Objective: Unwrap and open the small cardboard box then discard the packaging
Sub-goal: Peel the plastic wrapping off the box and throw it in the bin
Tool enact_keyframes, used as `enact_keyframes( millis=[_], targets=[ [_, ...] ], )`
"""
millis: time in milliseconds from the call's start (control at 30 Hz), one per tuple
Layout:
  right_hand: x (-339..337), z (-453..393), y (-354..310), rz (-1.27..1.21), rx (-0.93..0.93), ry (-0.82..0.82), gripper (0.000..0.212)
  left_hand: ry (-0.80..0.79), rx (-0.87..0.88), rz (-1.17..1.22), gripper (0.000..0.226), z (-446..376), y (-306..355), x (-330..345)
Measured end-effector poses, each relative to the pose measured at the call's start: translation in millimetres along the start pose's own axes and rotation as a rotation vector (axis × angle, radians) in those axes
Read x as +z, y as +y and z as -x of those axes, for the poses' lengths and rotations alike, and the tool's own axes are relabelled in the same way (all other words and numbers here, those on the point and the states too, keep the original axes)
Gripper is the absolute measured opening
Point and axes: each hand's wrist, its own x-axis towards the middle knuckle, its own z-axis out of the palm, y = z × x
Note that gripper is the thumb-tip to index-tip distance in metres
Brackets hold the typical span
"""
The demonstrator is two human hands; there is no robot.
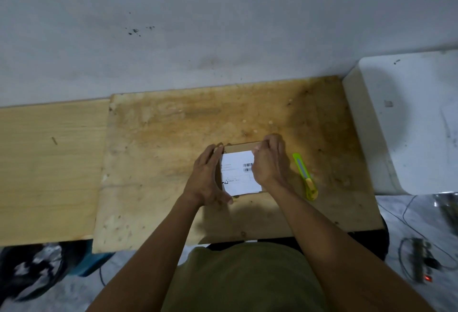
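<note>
A small brown cardboard box (236, 148) with a white shipping label (238, 175) on top lies on the stained plywood board (173, 138). My left hand (207, 178) clasps the box's left side, thumb at the near corner. My right hand (270, 160) lies over the right part of the box, its fingers pinched at the far right edge; what they pinch is too small to tell. A lime-green utility knife (304, 175) lies on the board just right of my right hand.
A paler wooden panel (49, 168) adjoins the board on the left. A white block-like surface (409, 123) stands to the right. Cables and a power strip (418, 262) lie on the floor at lower right; dark bags (37, 269) sit under the left edge. A wall rises behind.
</note>
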Motion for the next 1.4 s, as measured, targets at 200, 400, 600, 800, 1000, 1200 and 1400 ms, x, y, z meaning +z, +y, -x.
enact_keyframes(
  millis=[200,400,600,800,1000,1200,1400],
  targets=[
    [4,14,9,-0.069,-0.089,0.000,0.021,-0.006,-0.010,-0.035,0.150,2,6,-3],
    [3,20,12,0.064,-0.168,0.109,0.012,-0.016,-0.012,-0.058,0.149,3,7,-3],
    [2,26,14,0.084,-0.243,0.014,0.022,-0.027,-0.030,-0.059,0.151,2,9,-5],
    [-5,23,5,-0.096,-0.161,-0.062,0.022,-0.030,-0.037,-0.099,0.150,4,10,-6],
    [-7,32,11,-0.359,-0.131,-0.078,0.020,-0.044,-0.023,-0.137,0.150,4,14,-5],
    [-6,30,15,-0.557,-0.009,0.007,0.015,-0.057,-0.004,-0.162,0.148,4,17,-5],
    [-7,34,18,-0.348,-0.128,0.090,0.008,-0.065,-0.012,-0.175,0.146,5,19,-5]
  ],
)
